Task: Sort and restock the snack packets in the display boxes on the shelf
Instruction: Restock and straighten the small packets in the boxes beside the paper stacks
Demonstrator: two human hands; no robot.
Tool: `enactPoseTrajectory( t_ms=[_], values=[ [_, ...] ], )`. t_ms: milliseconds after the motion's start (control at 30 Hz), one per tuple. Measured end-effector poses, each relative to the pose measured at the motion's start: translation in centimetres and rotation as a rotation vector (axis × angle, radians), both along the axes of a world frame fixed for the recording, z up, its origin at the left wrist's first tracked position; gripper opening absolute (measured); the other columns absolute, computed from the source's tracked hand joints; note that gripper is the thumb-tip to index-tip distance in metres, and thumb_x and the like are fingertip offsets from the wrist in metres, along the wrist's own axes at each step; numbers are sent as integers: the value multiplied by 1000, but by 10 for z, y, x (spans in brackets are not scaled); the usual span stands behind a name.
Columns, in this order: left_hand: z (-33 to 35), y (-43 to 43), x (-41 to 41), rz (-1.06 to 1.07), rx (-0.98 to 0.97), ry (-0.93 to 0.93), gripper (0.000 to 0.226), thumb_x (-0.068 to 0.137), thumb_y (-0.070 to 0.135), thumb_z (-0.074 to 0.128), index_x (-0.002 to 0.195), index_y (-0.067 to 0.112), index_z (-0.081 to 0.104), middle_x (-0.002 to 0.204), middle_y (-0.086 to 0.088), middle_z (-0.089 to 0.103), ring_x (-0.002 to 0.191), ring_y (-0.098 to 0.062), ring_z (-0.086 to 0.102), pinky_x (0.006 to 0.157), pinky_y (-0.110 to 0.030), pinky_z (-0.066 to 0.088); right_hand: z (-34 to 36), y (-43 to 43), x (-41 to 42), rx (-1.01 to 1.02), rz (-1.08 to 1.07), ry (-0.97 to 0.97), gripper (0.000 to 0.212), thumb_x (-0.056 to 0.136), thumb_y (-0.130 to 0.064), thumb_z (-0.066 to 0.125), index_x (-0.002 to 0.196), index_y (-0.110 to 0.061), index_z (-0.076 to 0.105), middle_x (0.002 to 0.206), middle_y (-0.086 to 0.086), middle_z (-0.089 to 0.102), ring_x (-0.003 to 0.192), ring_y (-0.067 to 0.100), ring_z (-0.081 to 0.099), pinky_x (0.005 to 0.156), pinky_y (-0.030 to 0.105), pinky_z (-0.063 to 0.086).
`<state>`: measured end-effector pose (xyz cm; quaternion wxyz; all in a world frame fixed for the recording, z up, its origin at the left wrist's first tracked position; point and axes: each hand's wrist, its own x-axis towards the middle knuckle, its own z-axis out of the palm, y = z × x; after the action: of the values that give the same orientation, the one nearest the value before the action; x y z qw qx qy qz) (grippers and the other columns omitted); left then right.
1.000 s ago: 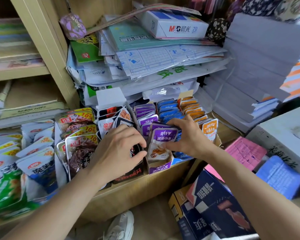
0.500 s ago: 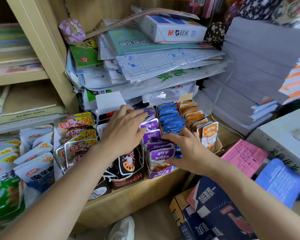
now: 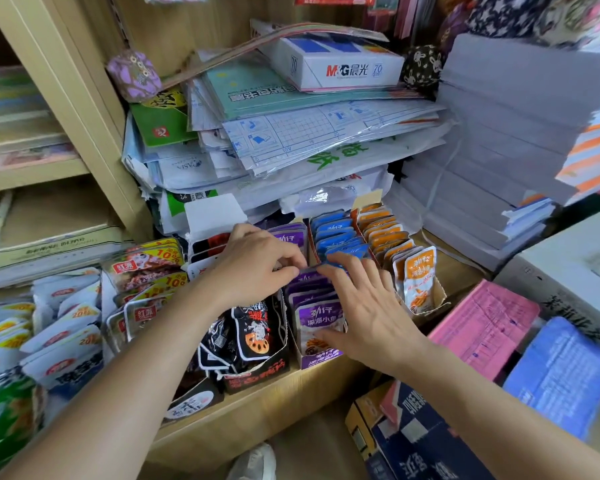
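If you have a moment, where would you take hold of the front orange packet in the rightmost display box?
Probably pinch its top edge from above: the front orange packet stands nearly upright, its lower part tucked inside the display box, with other orange packets packed close behind it.

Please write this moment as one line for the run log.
left hand: pinches purple packets | right hand: flat on same packets | step: tidying the row

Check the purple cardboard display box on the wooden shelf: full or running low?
Full where visible: upright purple foil packets crowd the purple box front to back.
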<state>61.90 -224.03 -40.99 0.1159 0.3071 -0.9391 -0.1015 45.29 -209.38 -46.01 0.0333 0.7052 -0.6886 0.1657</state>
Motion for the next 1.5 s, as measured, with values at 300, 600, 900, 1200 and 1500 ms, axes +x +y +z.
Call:
enactPoseTrajectory(
  t_ms=[300, 600, 900, 1200, 1500],
  values=[
    [2, 1, -3, 29, -60, 23, 13, 92, 52, 63, 99, 42, 67, 91, 17, 69, 93, -9, 54, 100, -30, 28, -4, 4, -4, -66, 37, -48, 63, 79, -51, 75, 132, -28, 50, 151, -5, 43, 129, 23, 39, 98, 43, 40],
    [1, -5, -2, -19, -8, -31, 39, 81, 63, 71, 113, 43, 63, 100, 27, 68, 86, 15, 42, 99, -29, 26, -7, 17, -13, -112, 76, -103, 40, 83, -42, 74, 116, -27, 56, 122, -10, 61, 115, 13, 50, 89, 35, 46],
    [5, 5, -10, 27, -98, -91, 31, 90, 59, 63, 113, 40, 74, 101, 11, 72, 94, -14, 40, 85, -29, 25, -4, 24, -13, -84, 108, -146, 40, 84, -41, 70, 118, -24, 56, 118, -7, 64, 113, 10, 55, 89, 26, 40],
    [21, 4, -12, -8, 3, 58, 13, 89, 39, 74, 95, 30, 81, 82, 13, 75, 79, -9, 63, 75, -27, 40, -3, 28, -13, -97, 89, -176, 43, 84, -47, 62, 120, -23, 58, 121, -6, 61, 115, 9, 53, 90, 34, 48],
    [14, 10, -18, -70, 279, -100, 11, 85, 44, 76, 86, 34, 81, 71, 24, 71, 74, 4, 66, 73, -27, 50, -3, 26, -12, -80, -2, -187, 88, 76, -38, 82, 148, -19, 36, 148, 0, 39, 136, 20, 39, 106, 41, 40]
  ],
)
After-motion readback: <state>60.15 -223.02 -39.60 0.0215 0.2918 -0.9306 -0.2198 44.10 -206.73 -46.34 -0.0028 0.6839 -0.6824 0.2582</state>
